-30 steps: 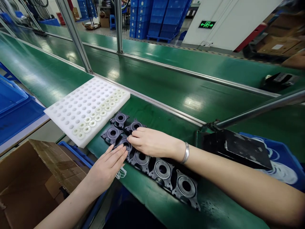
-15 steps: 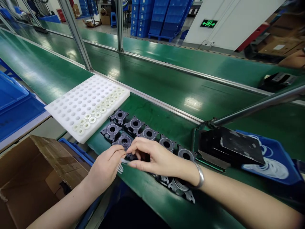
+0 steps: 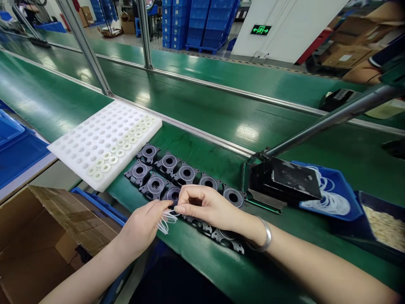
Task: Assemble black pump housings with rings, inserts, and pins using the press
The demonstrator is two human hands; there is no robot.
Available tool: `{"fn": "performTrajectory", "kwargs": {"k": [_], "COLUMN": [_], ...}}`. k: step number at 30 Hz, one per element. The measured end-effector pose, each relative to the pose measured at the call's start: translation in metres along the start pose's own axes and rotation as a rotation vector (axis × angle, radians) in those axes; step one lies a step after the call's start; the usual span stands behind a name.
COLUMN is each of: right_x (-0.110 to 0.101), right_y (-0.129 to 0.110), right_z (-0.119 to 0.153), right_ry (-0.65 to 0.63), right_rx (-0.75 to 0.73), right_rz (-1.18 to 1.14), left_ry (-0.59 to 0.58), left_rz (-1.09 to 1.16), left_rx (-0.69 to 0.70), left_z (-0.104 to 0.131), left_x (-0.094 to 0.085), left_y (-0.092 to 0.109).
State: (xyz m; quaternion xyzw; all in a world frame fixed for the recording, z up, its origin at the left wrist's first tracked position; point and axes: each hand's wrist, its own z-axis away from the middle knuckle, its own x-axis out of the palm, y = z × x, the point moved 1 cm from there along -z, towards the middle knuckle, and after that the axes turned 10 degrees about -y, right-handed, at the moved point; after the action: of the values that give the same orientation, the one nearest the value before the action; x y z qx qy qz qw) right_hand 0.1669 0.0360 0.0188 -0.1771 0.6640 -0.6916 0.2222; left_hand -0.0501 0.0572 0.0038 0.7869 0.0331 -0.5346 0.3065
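Thin white translucent rings (image 3: pixel 164 221) hang in a small bunch from the left hand (image 3: pixel 142 228), pinched between its closed fingertips just over the near edge of the green conveyor table (image 3: pixel 221 122).

Going from the left: an open brown cardboard box (image 3: pixel 47 236) sits below the table edge, and a white foam tray with round holes (image 3: pixel 95 139) lies on the belt, a few pale washers (image 3: pixel 110 159) seated along its near side. Just right of the tray lie black square metal plates with round centre bores (image 3: pixel 155 185), set in two rows and touching one another.

The right hand (image 3: pixel 205 207) rests over the near row, thumb and forefinger pinched together on one ring — meeting the left fingertips. Further right stands a black lever press (image 3: pixel 281 181), then a blue plastic bin of white rings (image 3: pixel 329 198).
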Motion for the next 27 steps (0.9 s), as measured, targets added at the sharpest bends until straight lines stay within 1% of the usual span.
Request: {"fn": "performTrajectory", "kwargs": {"k": [2,5,8,10,12,14,15,17,20,22,25,27], "right_x": [0.000,0.003,0.005,0.003,-0.002,-0.006,-0.007,-0.009,-0.010,-0.010,-0.012,-0.014], "right_y": [0.000,0.000,0.000,0.001,0.003,0.006,0.008,0.011,0.016,0.017,0.019,0.019], "right_z": [0.004,0.008,0.008,0.007,0.004,-0.001,-0.003,-0.009,-0.015,-0.019,-0.021,-0.020], "right_ry": [0.010,-0.016,-0.014,0.047,0.138,0.210,0.229,0.248,0.263,0.268,0.259,0.224], "right_rx": [-0.014,-0.049,-0.089,-0.097,-0.082,-0.065,-0.061,-0.058,-0.050,-0.050,-0.062,-0.085], "right_rz": [0.085,0.185,0.242,0.314,0.419,0.547,0.614,0.741,0.892,0.963,1.050,1.117], "left_ry": [-0.003,0.019,0.066,0.104,0.139,0.159,0.156,0.111,-0.030,-0.097,-0.121,-0.122], "left_rz": [-0.038,-0.136,-0.139,-0.070,-0.011,-0.007,-0.024,-0.092,-0.234,-0.320,-0.396,-0.423], "left_rx": [0.052,0.126,0.178,0.182,0.139,0.084,0.080,0.128,0.240,0.277,0.281,0.274], "left_z": [0.003,0.010,0.016,0.017,0.016,0.013,0.013,0.012,0.012,0.013,0.013,0.012], "left_x": [0.004,0.010,0.009,0.004,-0.001,-0.004,-0.005,-0.002,0.006,0.011,0.014,0.014], "left_y": [0.001,0.003,0.004,0.003,0.001,-0.004,-0.006,-0.009,-0.013,-0.014,-0.015,-0.016]}}
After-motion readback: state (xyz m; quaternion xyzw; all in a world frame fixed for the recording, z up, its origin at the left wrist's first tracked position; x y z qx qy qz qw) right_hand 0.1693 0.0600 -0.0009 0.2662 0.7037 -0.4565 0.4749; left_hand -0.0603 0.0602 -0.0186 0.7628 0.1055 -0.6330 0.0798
